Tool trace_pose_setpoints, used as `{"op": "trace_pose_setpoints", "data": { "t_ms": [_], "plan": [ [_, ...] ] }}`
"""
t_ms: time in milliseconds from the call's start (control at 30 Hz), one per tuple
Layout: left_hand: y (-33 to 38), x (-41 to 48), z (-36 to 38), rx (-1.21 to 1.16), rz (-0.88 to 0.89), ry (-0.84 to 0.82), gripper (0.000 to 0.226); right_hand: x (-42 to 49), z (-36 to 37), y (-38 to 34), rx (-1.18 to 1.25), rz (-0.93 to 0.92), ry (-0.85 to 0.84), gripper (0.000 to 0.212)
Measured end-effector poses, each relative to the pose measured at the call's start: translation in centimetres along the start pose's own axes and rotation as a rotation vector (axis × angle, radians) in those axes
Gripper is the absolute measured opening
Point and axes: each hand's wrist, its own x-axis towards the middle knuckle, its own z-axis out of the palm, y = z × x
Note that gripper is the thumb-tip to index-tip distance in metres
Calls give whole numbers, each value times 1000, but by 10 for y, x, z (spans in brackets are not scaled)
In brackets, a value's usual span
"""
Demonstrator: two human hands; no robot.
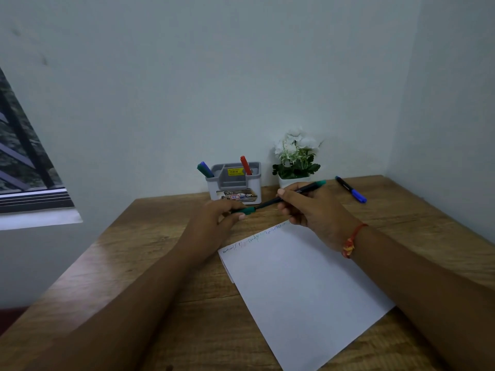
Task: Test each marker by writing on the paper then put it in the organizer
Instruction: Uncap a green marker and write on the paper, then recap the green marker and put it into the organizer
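Above the far edge of the white paper (300, 285) I hold a green marker (270, 202) with both hands. My right hand (313, 212) grips its black barrel. My left hand (217, 218) pinches the green cap (247, 211) at the marker's left end. The paper carries short scribbles in several colours along its top edge. A grey and white organizer (235, 183) stands at the back of the wooden desk (150, 250), with a green and a blue marker (205, 169) in its left slot and a red marker (246, 165) in its right slot. Another blue marker (351, 189) lies on the desk at the right.
A small white pot of white flowers (296, 159) stands right of the organizer, against the wall. Walls close the desk at the back and right. A window (24, 156) is at the left.
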Motion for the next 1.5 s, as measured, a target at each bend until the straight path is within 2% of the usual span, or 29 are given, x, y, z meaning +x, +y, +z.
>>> {"op": "trace_pose_setpoints", "data": {
  "t_ms": [300, 467, 833, 1000, 1100, 1200, 1267, 1333, 1400, 1500],
  "plan": [
    [8, -4, 3, -88, 36, 29, 24, -4, 6, 0, 5, 18, -21, 14],
    [15, -7, 6, -115, 87, 81, 25, -7, 9, 2, -38, 30, -40, 23],
    [20, -13, 4, -379, -28, 107, 18, -1, 13, 10, 81, 146, -111, 24],
    [23, -12, 4, -459, -72, 128, 19, 0, 12, 9, 177, 155, -130, 15],
    [26, -11, 0, -492, -85, 145, 18, 0, 11, 5, 168, 147, -152, 27],
    [29, -9, -8, -516, -65, 254, 17, 5, 9, 1, 183, 113, -88, 36],
    [29, -6, -16, -474, -47, 387, 19, 8, 3, 1, 31, 49, 18, 40],
    [25, 0, -25, -405, -35, 537, 19, 12, -8, 8, -277, -80, 108, 43],
    [22, 8, -35, -357, -20, 652, 18, 16, -17, 16, -546, -183, 132, 43],
    [18, 24, -48, -278, 5, 725, 15, 21, -24, 21, -726, -237, 124, 35]
  ]
}}
